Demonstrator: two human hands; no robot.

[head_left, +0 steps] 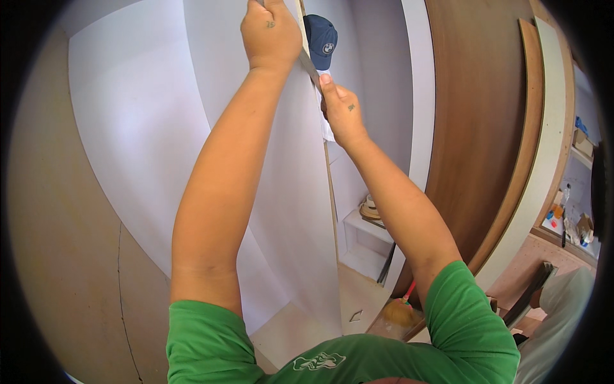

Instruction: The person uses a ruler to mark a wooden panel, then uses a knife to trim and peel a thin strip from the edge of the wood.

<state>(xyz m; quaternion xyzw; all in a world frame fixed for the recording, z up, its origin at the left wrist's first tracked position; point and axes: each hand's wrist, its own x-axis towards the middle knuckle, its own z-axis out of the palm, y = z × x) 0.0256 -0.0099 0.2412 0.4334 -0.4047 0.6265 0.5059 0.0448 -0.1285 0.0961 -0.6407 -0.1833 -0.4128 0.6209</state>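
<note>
A narrow grey metal bar (311,67), flat like a file, runs slantwise across the edge of an upright white panel (288,160). My right hand (343,114) is closed round its lower end, thumb lying along it. Higher up, at the top of the view, my left hand (272,37) is closed, apparently on the bar's far end; its fingertips are hidden. Both arms are raised and stretched forward. Behind the bar, a dark blue cap (321,41) hangs inside a white cabinet (384,70).
Low in the cabinet is a small shelf (368,224) with coiled items. A broom (401,310) stands near brown boards (473,128) at right. Further right are a cluttered shelf (572,221) and a person's light trouser leg (563,320). A small metal piece (356,315) lies below.
</note>
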